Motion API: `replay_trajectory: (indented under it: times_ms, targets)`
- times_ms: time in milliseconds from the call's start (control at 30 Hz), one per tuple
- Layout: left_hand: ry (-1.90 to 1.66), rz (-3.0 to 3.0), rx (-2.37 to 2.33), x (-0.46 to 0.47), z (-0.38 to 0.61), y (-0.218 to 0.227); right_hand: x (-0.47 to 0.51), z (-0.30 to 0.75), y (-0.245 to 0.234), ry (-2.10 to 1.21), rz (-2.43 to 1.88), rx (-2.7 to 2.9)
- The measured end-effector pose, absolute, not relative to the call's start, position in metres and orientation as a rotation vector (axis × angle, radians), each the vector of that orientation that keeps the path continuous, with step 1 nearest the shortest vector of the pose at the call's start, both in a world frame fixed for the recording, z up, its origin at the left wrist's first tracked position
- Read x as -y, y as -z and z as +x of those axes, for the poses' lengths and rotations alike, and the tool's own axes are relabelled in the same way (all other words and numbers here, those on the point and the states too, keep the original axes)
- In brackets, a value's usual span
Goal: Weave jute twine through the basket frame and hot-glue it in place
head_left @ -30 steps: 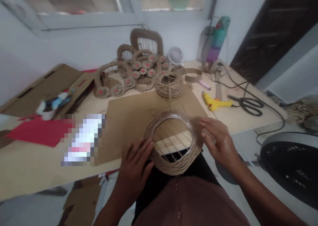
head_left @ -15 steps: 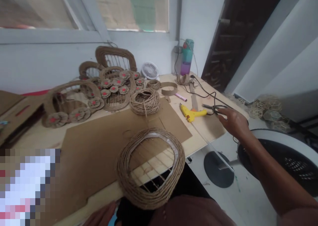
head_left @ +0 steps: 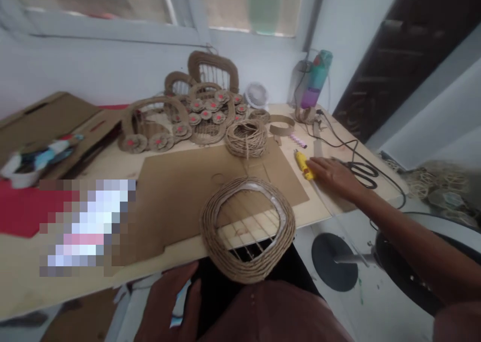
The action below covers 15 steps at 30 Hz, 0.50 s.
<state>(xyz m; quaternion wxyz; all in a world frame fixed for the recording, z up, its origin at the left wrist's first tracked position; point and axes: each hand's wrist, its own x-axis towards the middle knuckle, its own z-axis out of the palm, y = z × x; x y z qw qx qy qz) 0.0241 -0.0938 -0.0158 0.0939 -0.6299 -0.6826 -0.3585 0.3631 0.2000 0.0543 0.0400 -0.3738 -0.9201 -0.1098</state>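
Note:
My right hand (head_left: 332,176) is closed over the handle of a yellow hot glue gun (head_left: 302,162) on the table; a long glue stick trails from it past the table edge. Black-handled scissors (head_left: 364,174) lie just right of that hand. An oval frame wound with jute rope (head_left: 209,231), strung with cords across its opening, leans on the table's front edge and my lap. Low in view, my left hand (head_left: 165,299) rests near my lap with its fingers apart. A pale blue patch shows between them, too unclear to name.
A cardboard sheet (head_left: 176,196) covers the table's middle, with a jute twine ball (head_left: 246,139) at its back edge. Behind stand rope baskets with flowers (head_left: 206,106), a small fan (head_left: 256,95) and a bottle (head_left: 317,78). A stool (head_left: 398,251) stands right.
My right hand has left the scissors, which now lie on the table, and moved left onto the glue gun's handle. My left hand shows more. The view has shifted left.

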Motion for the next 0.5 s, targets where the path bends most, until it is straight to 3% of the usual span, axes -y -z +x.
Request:
replay_trajectory:
  times_ms: [333, 500]
  targets:
    - [1.029, -1.874, 1.976, 0.074, 0.039, 0.006, -0.235, 0.36, -0.046, 0.395, -1.164, 2.861]
    - [0.949, -1.908, 1.963, 0.072, 0.04, 0.004, -0.22, 0.36, -0.056, -0.009, -1.311, 2.573]
